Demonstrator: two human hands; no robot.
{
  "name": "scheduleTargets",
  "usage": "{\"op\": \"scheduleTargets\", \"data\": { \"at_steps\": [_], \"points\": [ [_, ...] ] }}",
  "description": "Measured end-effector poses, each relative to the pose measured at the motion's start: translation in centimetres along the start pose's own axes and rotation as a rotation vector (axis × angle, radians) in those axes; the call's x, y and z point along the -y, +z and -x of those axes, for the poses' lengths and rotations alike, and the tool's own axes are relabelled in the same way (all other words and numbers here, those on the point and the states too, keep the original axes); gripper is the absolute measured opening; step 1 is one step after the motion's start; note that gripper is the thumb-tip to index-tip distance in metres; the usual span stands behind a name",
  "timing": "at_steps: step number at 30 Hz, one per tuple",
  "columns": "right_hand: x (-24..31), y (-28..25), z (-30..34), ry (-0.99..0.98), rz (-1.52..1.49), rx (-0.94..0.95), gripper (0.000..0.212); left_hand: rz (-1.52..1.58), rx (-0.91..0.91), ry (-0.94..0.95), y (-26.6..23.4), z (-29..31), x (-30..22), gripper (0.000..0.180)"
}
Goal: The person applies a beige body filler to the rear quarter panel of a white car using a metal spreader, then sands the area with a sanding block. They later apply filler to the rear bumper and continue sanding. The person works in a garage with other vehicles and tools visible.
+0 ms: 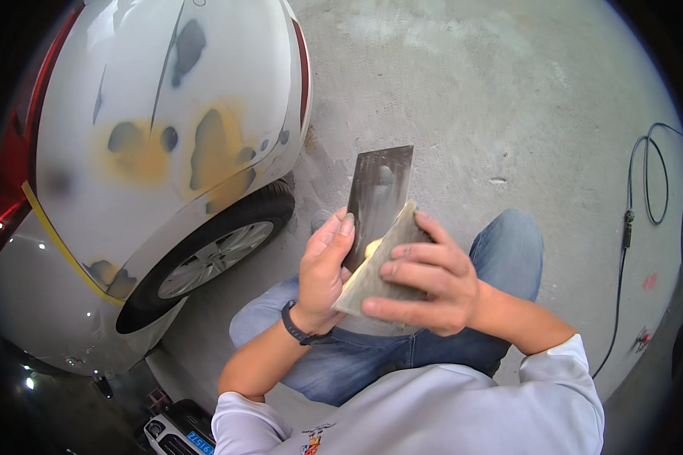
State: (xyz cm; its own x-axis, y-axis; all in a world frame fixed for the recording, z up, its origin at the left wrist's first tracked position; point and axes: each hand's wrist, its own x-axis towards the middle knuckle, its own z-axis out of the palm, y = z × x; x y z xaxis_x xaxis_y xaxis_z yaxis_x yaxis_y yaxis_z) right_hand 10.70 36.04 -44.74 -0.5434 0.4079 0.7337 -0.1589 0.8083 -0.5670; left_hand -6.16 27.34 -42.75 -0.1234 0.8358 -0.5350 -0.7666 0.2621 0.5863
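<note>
My left hand [325,256] grips a dark, flat rectangular plate [381,178] by its lower left edge, thumb on the face. A wide grey putty spreader [366,287] is held in my right hand [436,280], its fingers spread over the back. The spreader tilts against the plate, its long edge along the plate's surface. A lump of yellow putty [372,247] shows between the two. The hands are close together above my lap. Part of the plate is hidden behind the spreader.
On the left stands a white car [68,144] with grey and yellow repair patches [212,148]. Its wheel [216,260] is near my left knee. Yellow tape [61,243] runs along a panel edge. A black hose [621,288] lies on the concrete floor at right.
</note>
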Motion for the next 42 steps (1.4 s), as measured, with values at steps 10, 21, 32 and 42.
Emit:
{"op": "scheduleTargets", "data": {
  "at_steps": [10, 21, 32, 42],
  "points": [
    [-3.8, -5.4, 1.6, -0.058, 0.124, 0.493, 0.036, -0.099, -0.069, 0.138, -1.8, 3.9, 1.4, 0.044],
    [1.1, -1.4, 3.1, -0.104, -0.194, 0.525, 0.039, -1.011, -0.599, 0.532, -3.0, 8.3, 1.5, 0.031],
    [-9.3, 14.6, 0.4, 0.694, -0.336, -0.226, 0.043, -2.469, 0.107, 0.794, -20.5, 12.4, -16.2, 0.012],
    [-9.5, 27.0, -1.8, 0.551, -0.1, -0.735, 0.05, -2.532, 0.293, 0.939, -25.8, 12.3, -21.7, 0.013]
  ]
}}
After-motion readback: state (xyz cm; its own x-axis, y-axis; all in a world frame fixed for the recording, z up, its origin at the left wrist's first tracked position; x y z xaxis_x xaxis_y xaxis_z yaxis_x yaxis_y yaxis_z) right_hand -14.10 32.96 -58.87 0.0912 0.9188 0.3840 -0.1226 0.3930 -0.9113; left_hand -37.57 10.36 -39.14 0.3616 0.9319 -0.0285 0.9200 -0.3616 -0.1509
